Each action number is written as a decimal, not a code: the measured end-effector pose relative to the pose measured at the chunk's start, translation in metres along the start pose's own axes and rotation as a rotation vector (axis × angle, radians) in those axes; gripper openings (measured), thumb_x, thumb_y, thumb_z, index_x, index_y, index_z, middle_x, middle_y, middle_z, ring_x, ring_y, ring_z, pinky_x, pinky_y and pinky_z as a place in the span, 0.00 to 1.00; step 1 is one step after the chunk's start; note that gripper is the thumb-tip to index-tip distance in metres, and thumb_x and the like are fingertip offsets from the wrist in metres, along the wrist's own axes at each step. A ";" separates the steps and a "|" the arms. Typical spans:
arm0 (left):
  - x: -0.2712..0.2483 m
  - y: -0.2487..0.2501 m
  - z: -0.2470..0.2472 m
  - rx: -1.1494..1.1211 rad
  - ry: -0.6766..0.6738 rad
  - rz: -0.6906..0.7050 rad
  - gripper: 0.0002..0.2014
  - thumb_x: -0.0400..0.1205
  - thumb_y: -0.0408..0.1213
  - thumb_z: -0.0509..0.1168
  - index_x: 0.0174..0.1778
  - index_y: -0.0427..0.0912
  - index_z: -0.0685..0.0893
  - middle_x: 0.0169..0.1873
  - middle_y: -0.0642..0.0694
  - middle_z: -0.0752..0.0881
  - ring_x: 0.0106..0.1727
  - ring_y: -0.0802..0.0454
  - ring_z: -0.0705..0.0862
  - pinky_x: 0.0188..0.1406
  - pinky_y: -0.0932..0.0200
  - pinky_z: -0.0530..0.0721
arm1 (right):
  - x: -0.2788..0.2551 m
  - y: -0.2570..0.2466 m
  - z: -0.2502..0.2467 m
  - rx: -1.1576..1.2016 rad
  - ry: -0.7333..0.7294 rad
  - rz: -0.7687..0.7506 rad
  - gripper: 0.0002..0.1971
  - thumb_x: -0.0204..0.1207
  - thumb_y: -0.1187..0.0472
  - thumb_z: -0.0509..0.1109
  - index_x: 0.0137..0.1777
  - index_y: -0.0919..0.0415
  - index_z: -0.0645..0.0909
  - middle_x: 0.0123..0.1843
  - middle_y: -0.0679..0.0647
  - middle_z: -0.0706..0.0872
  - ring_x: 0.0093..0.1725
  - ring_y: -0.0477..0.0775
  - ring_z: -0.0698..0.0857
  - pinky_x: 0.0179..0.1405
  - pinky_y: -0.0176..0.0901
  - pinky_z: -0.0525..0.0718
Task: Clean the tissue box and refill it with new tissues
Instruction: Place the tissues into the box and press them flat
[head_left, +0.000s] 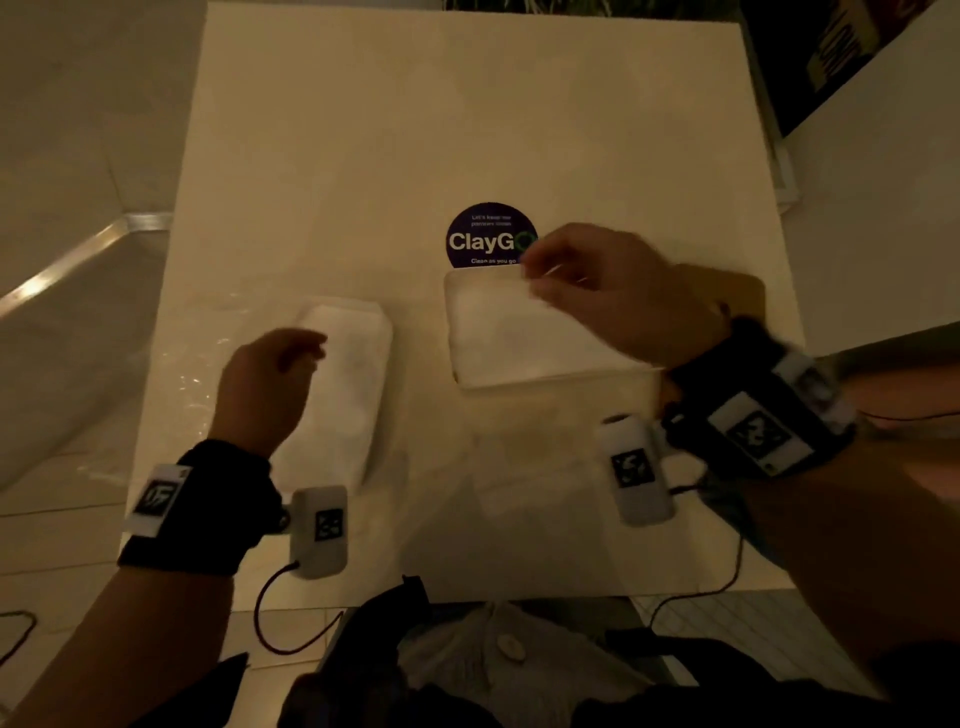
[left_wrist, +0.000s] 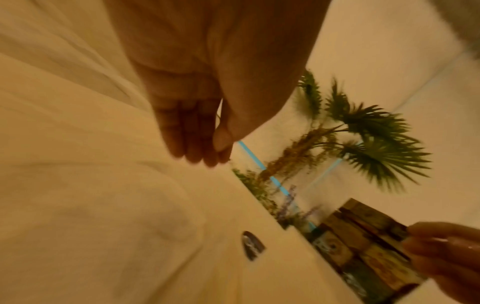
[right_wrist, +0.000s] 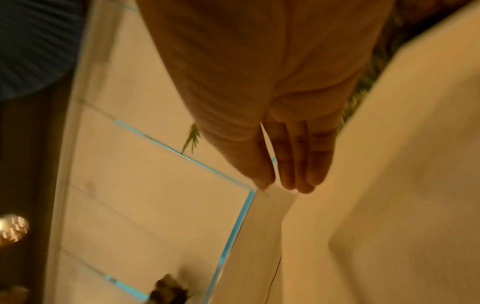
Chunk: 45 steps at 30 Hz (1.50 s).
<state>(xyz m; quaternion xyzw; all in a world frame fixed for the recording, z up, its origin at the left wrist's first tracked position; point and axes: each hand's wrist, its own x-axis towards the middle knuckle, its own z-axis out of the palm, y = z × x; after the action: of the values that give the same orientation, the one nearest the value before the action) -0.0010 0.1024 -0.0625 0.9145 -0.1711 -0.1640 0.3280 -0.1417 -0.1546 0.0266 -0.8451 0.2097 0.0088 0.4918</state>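
A shallow white tissue box (head_left: 519, 338) lies right of the table's middle, with white filling inside. My right hand (head_left: 535, 278) reaches over its far rim. In the right wrist view the thumb and fingers of the right hand (right_wrist: 278, 185) pinch a thin white strip (right_wrist: 267, 216). I cannot tell whether it is a tissue or the rim. A white tissue stack (head_left: 343, 395) lies on the left, on crinkled clear wrap (head_left: 192, 384). My left hand (head_left: 306, 348) hovers over its far end. In the left wrist view the thumb of the left hand (left_wrist: 207, 152) lies against the fingertips, with nothing visible between them.
A round dark ClayGo sticker (head_left: 488, 234) sits just beyond the box. A tan flat piece (head_left: 748, 296) shows behind my right wrist. Another table (head_left: 883, 182) stands to the right, and plants (left_wrist: 363, 133) grow beyond the far edge. The pale tabletop (head_left: 415, 130) stretches back.
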 end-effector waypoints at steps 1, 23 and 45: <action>-0.001 -0.014 0.002 -0.052 -0.085 -0.096 0.13 0.80 0.24 0.59 0.53 0.38 0.86 0.43 0.38 0.88 0.34 0.67 0.84 0.45 0.64 0.83 | 0.004 -0.005 0.023 0.115 -0.056 -0.005 0.09 0.76 0.70 0.68 0.55 0.60 0.80 0.50 0.58 0.86 0.46 0.53 0.85 0.51 0.43 0.86; 0.027 -0.068 0.013 -0.095 -0.175 -0.409 0.25 0.77 0.42 0.69 0.65 0.29 0.74 0.62 0.31 0.81 0.61 0.34 0.80 0.56 0.47 0.78 | 0.048 0.001 0.227 0.558 -0.018 0.674 0.23 0.68 0.65 0.69 0.65 0.64 0.75 0.60 0.64 0.84 0.59 0.66 0.83 0.61 0.61 0.84; 0.025 -0.062 -0.015 -0.672 -0.410 -0.281 0.15 0.70 0.28 0.72 0.52 0.43 0.86 0.40 0.50 0.92 0.45 0.51 0.90 0.39 0.60 0.89 | 0.053 -0.002 0.203 0.858 -0.203 0.492 0.20 0.69 0.75 0.72 0.60 0.60 0.80 0.59 0.67 0.84 0.58 0.66 0.84 0.55 0.59 0.83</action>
<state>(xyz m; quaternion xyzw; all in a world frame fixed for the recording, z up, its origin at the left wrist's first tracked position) 0.0397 0.1452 -0.0970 0.7195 -0.0432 -0.4324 0.5418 -0.0539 -0.0020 -0.0880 -0.4871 0.3385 0.1198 0.7961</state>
